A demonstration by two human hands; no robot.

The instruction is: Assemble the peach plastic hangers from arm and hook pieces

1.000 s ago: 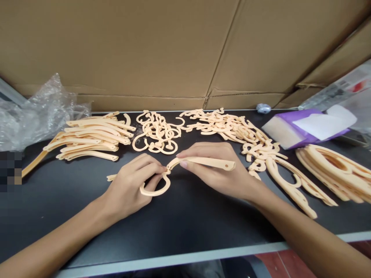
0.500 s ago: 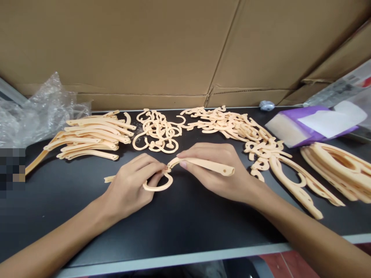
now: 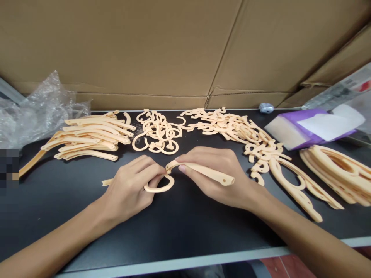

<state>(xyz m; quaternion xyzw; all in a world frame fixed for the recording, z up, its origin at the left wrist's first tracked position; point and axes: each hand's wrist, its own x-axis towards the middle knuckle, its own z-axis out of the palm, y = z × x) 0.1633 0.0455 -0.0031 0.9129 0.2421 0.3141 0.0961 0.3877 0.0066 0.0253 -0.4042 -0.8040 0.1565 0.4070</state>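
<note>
My left hand (image 3: pixel 136 181) is closed around a cream plastic hanger arm, whose end (image 3: pixel 107 182) sticks out on the left. A curved hanger hook (image 3: pixel 160 189) hangs below its fingertips. In my right hand (image 3: pixel 217 173), a second hanger arm (image 3: pixel 208 172) with a hole near its wide end is pinched between thumb and fingers. The narrow end of that arm meets the base of the hook at my left fingertips. Fingers hide the exact joint. Behind the hands lie a pile of hooks (image 3: pixel 159 131) and, to the left, a stack of hanger arms (image 3: pixel 87 135).
Small curved cream parts (image 3: pixel 232 125) are heaped at back right. Larger hanger pieces (image 3: pixel 292 189) and a stack of them (image 3: pixel 339 173) lie on the right, near a purple packet (image 3: pixel 304 123). Bubble wrap (image 3: pixel 43 112) sits at back left, and cardboard (image 3: pixel 130 50) stands behind the black table (image 3: pixel 174 231).
Both hands keep the same grip. The arm in my right hand has shifted and tilted slightly, its narrow end still against the hook. The view has moved a little.
</note>
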